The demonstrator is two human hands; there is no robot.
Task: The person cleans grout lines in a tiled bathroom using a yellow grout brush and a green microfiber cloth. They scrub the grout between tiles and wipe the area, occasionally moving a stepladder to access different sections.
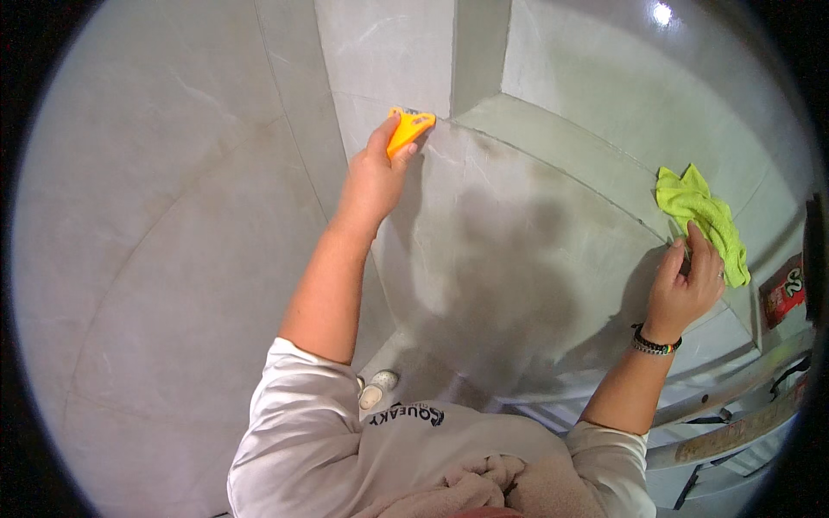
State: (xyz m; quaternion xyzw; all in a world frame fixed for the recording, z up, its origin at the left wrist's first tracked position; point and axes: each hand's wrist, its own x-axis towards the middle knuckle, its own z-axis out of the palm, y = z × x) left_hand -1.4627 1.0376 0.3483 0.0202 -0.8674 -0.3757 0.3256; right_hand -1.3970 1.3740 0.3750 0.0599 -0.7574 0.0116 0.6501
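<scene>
My left hand (379,169) grips a yellow plastic scraper (409,131). The scraper's metal blade end meets the upper edge of the grey tiled wall face (479,168), close to where a vertical tiled corner rises. Over on the right, my right hand (690,281) is at the tiled ledge (570,139), fingers loosely bent and apart. A crumpled lime-green cloth (706,217) lies on that ledge, partly behind the right fingers. Whether those fingers touch the cloth I cannot tell.
A large grey tiled wall (181,226) fills the left side. At the right stand a ladder (732,434) with metal rails and a red packet (783,291) bearing writing. White speckled shoes (379,388) show below me. Brownish marks (482,142) stain the tile near the ledge.
</scene>
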